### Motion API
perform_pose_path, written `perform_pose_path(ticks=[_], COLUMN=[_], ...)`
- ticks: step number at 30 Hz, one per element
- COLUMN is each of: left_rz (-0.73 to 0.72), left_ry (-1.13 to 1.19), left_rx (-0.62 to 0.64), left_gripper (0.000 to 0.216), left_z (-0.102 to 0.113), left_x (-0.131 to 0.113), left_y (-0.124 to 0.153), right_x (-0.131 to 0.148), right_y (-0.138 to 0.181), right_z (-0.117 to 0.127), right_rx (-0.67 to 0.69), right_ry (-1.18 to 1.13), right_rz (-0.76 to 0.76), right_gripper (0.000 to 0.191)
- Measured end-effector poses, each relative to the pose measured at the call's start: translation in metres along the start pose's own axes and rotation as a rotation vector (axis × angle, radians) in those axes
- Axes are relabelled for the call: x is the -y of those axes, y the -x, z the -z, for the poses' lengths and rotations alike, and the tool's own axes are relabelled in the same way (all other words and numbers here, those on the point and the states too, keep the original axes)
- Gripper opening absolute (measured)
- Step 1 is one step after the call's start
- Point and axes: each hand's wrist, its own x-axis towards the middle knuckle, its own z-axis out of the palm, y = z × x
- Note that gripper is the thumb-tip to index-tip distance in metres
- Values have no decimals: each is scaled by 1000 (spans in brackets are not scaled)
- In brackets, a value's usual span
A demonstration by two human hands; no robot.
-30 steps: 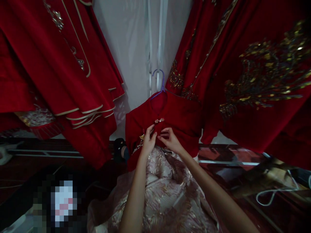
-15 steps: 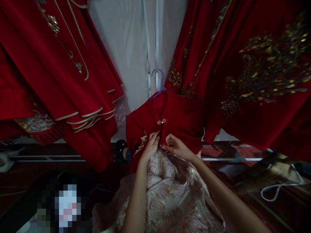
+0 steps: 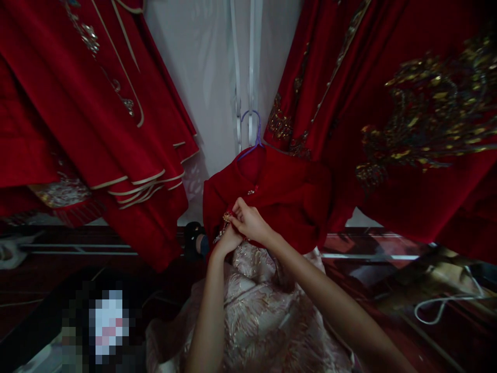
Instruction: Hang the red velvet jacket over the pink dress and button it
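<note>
A red velvet jacket (image 3: 287,194) hangs on a purple hanger (image 3: 251,135) in front of me, over a pale pink brocade skirt (image 3: 256,305). My right hand (image 3: 250,221) pinches a gold ornamental clasp (image 3: 226,216) on the jacket's left front. My left hand (image 3: 225,239) is curled just beneath it, gripping the jacket's edge at the same clasp. A small jewelled button (image 3: 252,190) shows higher on the jacket's closure.
Red embroidered robes hang at the left (image 3: 89,119) and right (image 3: 407,129), with a white wall and rails (image 3: 244,67) between them. A dark glossy floor lies below. A white cord (image 3: 442,305) rests on a surface at the right. A pixelated patch sits at lower left.
Both hands shifted left and up from the jacket's centre hem to the gold clasp; the right hand crossed over the left. The jacket's front bunched, partly hiding the jewelled button.
</note>
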Motion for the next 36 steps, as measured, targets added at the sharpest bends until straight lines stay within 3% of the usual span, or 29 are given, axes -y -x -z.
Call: perform_pose_path(ticks=[2,3,6,8,13,17,21,25,32,36], left_rz=[96,123,81,54,38,12,-11,17,37,54], left_ry=[9,2,-59,-63,-11,-66,-37,56,13,148], left_rx=[70,45,-222,-309,-262,-354,-360,-327,-400,-451], left_gripper=[17,18,22,25,34,30,20,24,30,23], left_z=[17,26,50,58,45,33,33,32,25,25], left_x=[2,2,1,0,4,9,7,6,20,15], left_y=[0,0,1,2,1,-5,-7,-7,-9,-11], right_x=[-7,-10,-15,-18,-25,-23,-24,-32,-41,-41], right_y=[-3,-3,-1,2,4,4,2,-3,1,3], right_z=[4,7,11,10,9,11,9,2,2,5], right_rx=[-58,-76,-41,14,62,49,-26,-79,-112,-77], right_ry=[13,17,43,75,72,35,60,22,-15,-5], right_rz=[-28,-33,7,38,9,29,61,39,28,23], right_gripper=[21,24,28,24,19,9,8,9,12,12])
